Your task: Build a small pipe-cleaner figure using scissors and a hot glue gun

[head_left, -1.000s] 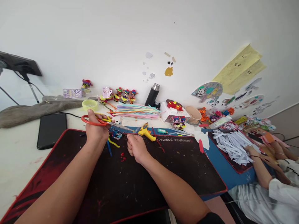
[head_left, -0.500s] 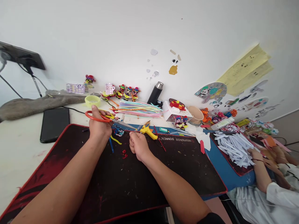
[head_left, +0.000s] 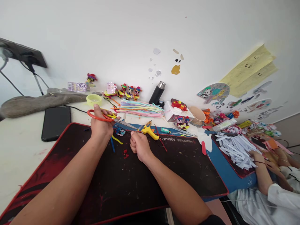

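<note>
The left hand (head_left: 101,127) is gripping the scissors (head_left: 110,120) — fingers clamped through the orange handles, blades pointing toward 3 o'clock. The right hand (head_left: 138,146) is resting as a closed fist on the black mat (head_left: 131,178), pinching something too small to identify just beside the blade tips. A yellow glue gun (head_left: 150,131) is lying at 1 o'clock of the fist — a pile of straws (head_left: 140,109) is lying at 12 o'clock.

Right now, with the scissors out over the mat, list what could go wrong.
1. The scissors in the left hand point their blades toward the right hand, which pinches something small close by; a snip could nick a finger.
2. The glue gun lies just beyond the right hand; a knuckle might brush its nozzle.
</note>
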Tool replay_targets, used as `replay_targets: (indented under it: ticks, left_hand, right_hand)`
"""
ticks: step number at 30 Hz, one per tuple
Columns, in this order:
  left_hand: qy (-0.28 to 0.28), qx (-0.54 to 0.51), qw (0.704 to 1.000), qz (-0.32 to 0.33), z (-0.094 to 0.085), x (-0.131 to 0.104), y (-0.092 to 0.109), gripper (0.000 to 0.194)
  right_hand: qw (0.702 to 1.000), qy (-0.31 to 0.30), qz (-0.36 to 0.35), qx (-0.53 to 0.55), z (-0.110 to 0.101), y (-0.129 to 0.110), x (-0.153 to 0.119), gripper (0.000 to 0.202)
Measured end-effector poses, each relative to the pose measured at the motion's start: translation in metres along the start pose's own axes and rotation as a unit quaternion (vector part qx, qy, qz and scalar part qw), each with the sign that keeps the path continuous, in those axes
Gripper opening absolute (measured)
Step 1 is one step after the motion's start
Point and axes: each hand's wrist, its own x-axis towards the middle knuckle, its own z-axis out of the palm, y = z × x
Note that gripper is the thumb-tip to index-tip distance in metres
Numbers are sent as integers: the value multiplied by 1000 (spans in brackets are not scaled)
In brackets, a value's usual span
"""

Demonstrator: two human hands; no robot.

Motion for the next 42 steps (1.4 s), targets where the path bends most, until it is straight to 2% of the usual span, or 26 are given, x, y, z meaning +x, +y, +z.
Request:
replay_targets:
  ticks: [6,12,18,42]
  left_hand:
    - [-1,3,1000,3,0,0,0,66]
    - [1,3,1000,3,0,0,0,66]
    - [2,0,1000,6,0,0,0,65]
    - [-8,5,1000,7,-1,-1,-2,63]
  right_hand:
    - [997,-77,-2,-2,-3,-4,-4,60]
    - [1000,-3,0,3,0,-1,-1,55]
    - [1000,24,-2,-3,1,3,2,49]
    - [999,38,-5,2,3,3,3,47]
